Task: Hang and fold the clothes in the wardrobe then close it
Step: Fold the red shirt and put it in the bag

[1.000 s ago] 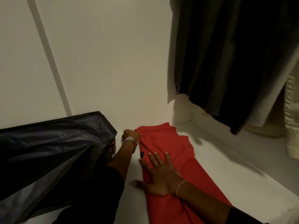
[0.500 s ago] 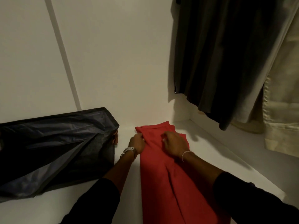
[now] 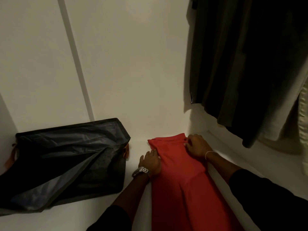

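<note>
**2 hands flattening a red garment on a wardrobe shelf**

A red garment [image 3: 181,172] lay in a long narrow strip on the white wardrobe shelf [image 3: 221,157], its far end close to the back wall and its near end running out of view at the bottom of the picture; it sat between a dark fabric storage bag [image 3: 66,157] on the left and dark hanging clothes [image 3: 241,64] above on the right, with a pale garment [image 3: 301,117] hanging at the far right edge.

The likely trouble, as a judgement: the strip was long and only its far end was held down, so a hasty fold could have let the side layers slip open and leave the piece crooked; the cloth also lay close to the shelf's right-hand raised edge, where it might have bunched; the hem of the hanging clothes hung low nearby and could have been brushed by a lifted arm.

The left hand [image 3: 150,162], wearing a metal watch [image 3: 141,171], rested at the garment's left edge, fingers fairly straight and pointing away, pressing rather than gripping; the right hand [image 3: 197,147], with a thin bracelet at the wrist, lay on the far right corner, fingers bent, the tips seeming to pinch a small bit of cloth near the collar end, though the dim light left that unsure; both forearms reached forward in dark sleeves.
</note>
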